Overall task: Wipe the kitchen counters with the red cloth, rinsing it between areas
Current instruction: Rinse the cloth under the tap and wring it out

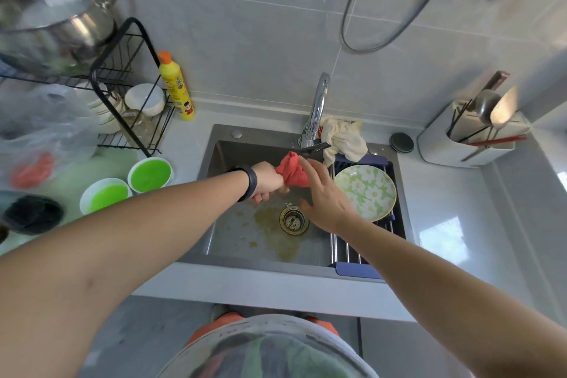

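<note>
Far left of the table (190, 144): wire dish rack (122, 86) with bowls, a steel pot on its top tier, a crumpled plastic bag in front. Two green-lined bowls (150, 175) stand near the front edge; a yellow detergent bottle (176, 87) stands at the wall, between rack and sink (214, 224).

Left hand (268, 181), dark band on the wrist, is held over the sink basin. Its fingers are clenched round the lower end of the red cloth (293, 172), a little red showing below the fist. The cloth is bunched into a rough twist rising from the fist toward the tap (317, 107) spout; colour is a saturated, even red, folds tight. Whether it is wet cannot be told, and no water stream is visible.

Right hand (325, 193): fingers straight and spread, released, holding nothing. Fingertips lie at the cloth's right side; contact or just beside cannot be told.

Judgement: step in hand is rinsing or wringing the cloth. To do it well, keep the bundle over the basin, under the spout, take the free end with the right hand and twist against the left so that runoff falls toward the drain (293, 219), where brownish residue lies on the basin floor. Keep drips off the floral plate (365, 192) on the roll-up rack at the sink's right.

Further right: a cream rag (345, 138) behind the tap, a white utensil holder (472, 135) at the wall.
</note>
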A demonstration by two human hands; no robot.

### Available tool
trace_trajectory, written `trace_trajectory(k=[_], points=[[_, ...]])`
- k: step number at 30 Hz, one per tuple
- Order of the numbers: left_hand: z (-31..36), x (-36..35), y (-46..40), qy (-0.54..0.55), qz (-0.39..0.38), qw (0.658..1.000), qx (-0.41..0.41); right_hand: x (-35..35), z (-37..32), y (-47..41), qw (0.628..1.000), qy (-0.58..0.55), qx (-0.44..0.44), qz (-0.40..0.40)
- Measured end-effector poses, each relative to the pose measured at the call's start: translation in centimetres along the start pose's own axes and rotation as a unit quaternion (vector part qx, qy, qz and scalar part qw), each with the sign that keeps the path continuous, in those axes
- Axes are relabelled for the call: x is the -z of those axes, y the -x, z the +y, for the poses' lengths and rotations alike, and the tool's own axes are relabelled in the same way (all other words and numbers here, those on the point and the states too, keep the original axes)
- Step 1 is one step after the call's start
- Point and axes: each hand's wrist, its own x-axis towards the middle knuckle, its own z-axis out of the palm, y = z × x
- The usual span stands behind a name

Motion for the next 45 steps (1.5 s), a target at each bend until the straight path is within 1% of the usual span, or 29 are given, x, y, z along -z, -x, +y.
trace_trajectory(k=[2,3,5,7,9,10,11,12,13,14,15,16,18,20,22,23,27,31,33,35,36,37,38,39,40,41,42,43,45], points=[[0.4,0.6,0.8,0.125,-0.129,0.983,0.042,0.1,0.0,0.0,0.995,0.078,0.052,-0.022],[0.7,0.7,1.2,0.145,-0.187,0.97,0.055,0.4,-0.1,-0.5,0.991,0.115,0.067,-0.022],[1.4,0.7,2.1,0.114,-0.257,0.957,0.079,1.7,-0.4,-2.1,0.98,0.173,0.102,-0.008],[1.8,0.4,2.8,0.066,-0.266,0.959,0.077,3.6,-0.7,-3.9,0.966,0.208,0.15,-0.045],[2.0,-0.1,3.1,0.039,-0.219,0.974,0.043,5.5,-1.5,-5.0,0.951,0.234,0.171,-0.106],[2.2,-0.4,2.9,0.011,-0.17,0.985,0.011,6.1,-1.9,-5.3,0.948,0.248,0.155,-0.128],[2.5,-0.6,2.8,-0.037,-0.093,0.995,-0.03,6.3,-2.1,-5.7,0.946,0.264,0.114,-0.15],[2.8,-0.8,2.9,-0.099,0.003,0.992,-0.079,6.3,-2.3,-6.0,0.947,0.264,0.064,-0.173],[3.0,-0.9,3.0,-0.165,0.094,0.974,-0.127,6.1,-2.5,-6.1,0.948,0.254,0.014,-0.193],[3.1,-0.9,3.2,-0.227,0.159,0.947,-0.163,5.5,-2.5,-6.4,0.949,0.233,-0.018,-0.21],[3.1,-0.8,3.3,-0.28,0.196,0.92,-0.193,5.0,-2.6,-6.5,0.952,0.204,-0.052,-0.225],[3.1,-0.6,3.4,-0.325,0.215,0.895,-0.219,4.6,-2.6,-6.6,0.954,0.158,-0.093,-0.237],[3.0,-0.3,3.5,-0.405,0.226,0.85,-0.25,4.3,-2.7,-6.2,0.949,-0.02,-0.197,-0.245],[2.8,-0.2,3.2,-0.464,0.247,0.806,-0.271,4.2,-2.4,-5.2,0.911,-0.204,-0.263,-0.243],[3.1,0.0,2.9,-0.51,0.269,0.76,-0.3,4.1,-2.5,-4.5,0.862,-0.339,-0.289,-0.241],[3.2,0.3,2.8,-0.529,0.276,0.739,-0.314,4.0,-2.5,-4.2,0.838,-0.386,-0.301,-0.242],[4.0,1.3,2.5,-0.563,0.291,0.684,-0.361,3.9,-2.6,-3.7,0.756,-0.516,-0.321,-0.244],[4.0,1.9,2.0,-0.571,0.307,0.622,-0.439,3.5,-2.7,-3.0,0.692,-0.591,-0.329,-0.254],[3.9,1.9,1.6,-0.563,0.298,0.615,-0.464,3.4,-2.5,-2.8,0.67,-0.609,-0.339,-0.256],[4.0,1.6,1.4,-0.548,0.314,0.618,-0.467,3.2,-2.3,-2.8,0.663,-0.62,-0.335,-0.25],[4.1,1.5,1.3,-0.548,0.31,0.634,-0.449,3.1,-2.2,-3.0,0.67,-0.617,-0.334,-0.24],[4.3,1.4,1.3,-0.555,0.294,0.66,-0.412,2.9,-2.1,-3.2,0.687,-0.604,-0.337,-0.224],[4.5,1.3,1.3,-0.558,0.273,0.692,-0.367,2.6,-1.9,-3.4,0.726,-0.564,-0.338,-0.201],[4.5,1.0,1.4,-0.539,0.257,0.727,-0.339,2.5,-1.7,-3.6,0.794,-0.483,-0.325,-0.176],[4.4,0.9,1.5,-0.51,0.246,0.763,-0.312,2.3,-1.6,-3.8,0.87,-0.359,-0.3,-0.155],[4.1,0.6,1.5,-0.465,0.233,0.803,-0.29,2.2,-1.5,-3.9,0.928,-0.23,-0.263,-0.13],[3.7,0.3,1.4,-0.402,0.22,0.847,-0.269,1.8,-1.0,-4.0,0.958,-0.133,-0.228,-0.109],[3.3,-0.1,1.2,-0.334,0.206,0.886,-0.247,1.7,-0.6,-4.0,0.972,-0.087,-0.198,-0.095],[2.7,-0.4,1.0,-0.189,0.146,0.95,-0.201,2.0,0.2,-3.6,0.986,-0.058,-0.148,-0.06]])
